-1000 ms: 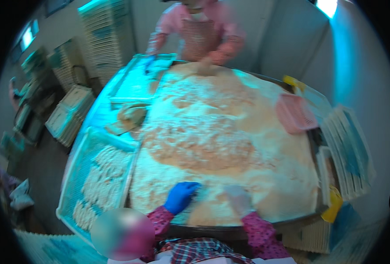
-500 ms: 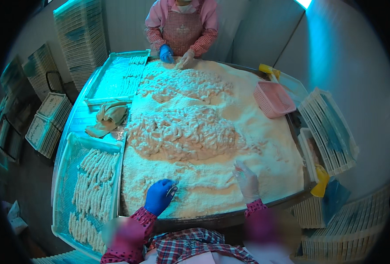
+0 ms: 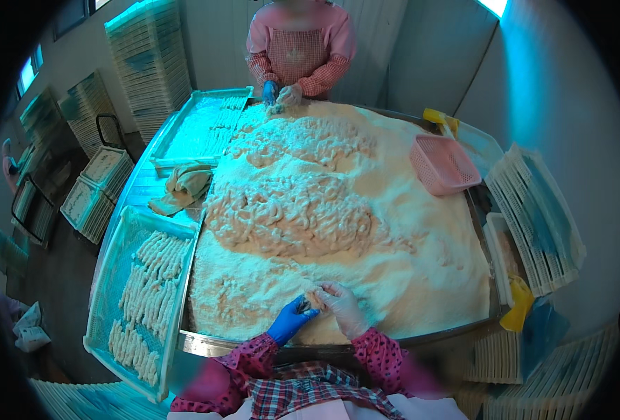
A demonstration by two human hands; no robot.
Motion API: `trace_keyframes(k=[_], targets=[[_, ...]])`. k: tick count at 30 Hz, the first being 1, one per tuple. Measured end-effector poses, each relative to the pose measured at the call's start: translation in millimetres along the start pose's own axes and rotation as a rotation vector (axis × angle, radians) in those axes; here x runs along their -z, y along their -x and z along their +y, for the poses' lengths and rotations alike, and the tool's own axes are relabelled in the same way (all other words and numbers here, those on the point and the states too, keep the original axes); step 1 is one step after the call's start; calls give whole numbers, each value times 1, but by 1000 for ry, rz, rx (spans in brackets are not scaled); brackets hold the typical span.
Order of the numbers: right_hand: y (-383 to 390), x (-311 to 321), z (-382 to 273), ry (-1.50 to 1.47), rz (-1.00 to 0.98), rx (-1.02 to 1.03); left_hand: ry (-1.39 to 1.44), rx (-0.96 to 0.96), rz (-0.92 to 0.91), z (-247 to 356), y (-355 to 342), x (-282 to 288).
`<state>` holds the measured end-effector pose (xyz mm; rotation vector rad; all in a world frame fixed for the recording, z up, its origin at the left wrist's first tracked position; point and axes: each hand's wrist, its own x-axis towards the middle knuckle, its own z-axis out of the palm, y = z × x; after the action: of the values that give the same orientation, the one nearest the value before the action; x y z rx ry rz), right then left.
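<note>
Pinching a piece (image 3: 315, 300) between the curled, nearly closed fingers of my left hand (image 3: 291, 322) and right hand (image 3: 344, 309), I am holding it over the flour (image 3: 422, 294), its long axis hidden, with the pile (image 3: 289, 213) lying ahead and the tray (image 3: 121, 255) leftward, nearer my left hand.

Piece (image 3: 315, 300) at left grip (image 3: 292, 320), right grip (image 3: 345, 311) partly hidden; co-worker's head (image 3: 297, 12) blurred.

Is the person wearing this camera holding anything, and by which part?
Yes: a small pale piece, between the fingertips of the blue-gloved left hand and pale-gloved right hand. Which part they grip cannot be told.
</note>
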<state>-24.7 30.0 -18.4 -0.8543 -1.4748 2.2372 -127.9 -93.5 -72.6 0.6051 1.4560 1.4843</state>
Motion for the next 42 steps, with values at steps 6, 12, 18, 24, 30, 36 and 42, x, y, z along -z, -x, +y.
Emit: trace_keyframes(k=[6, 12, 18, 24, 30, 36, 42], targets=[[13, 16, -61, -75, 160, 309, 395, -58, 36, 41, -26, -28], [33, 54, -106, 132, 458, 803, -213, -324, 60, 88, -37, -41], [13, 148, -42, 1283, 150, 585, -1433, -548, 37, 40, -8, -28], [-3, 101, -18, 1372, 108, 471, -1412, -665, -174, 11, -37, -52], [-5, 110, -29, 878, 488, 616, 243, 147, -27, 25, -43, -61], [9, 21, -22, 812, 57, 717, 997, -202, 155, -37, -48, -91], [-9, 70, 8, 1156, 227, 504, 1248, 121, -231, 54, -1, 57]])
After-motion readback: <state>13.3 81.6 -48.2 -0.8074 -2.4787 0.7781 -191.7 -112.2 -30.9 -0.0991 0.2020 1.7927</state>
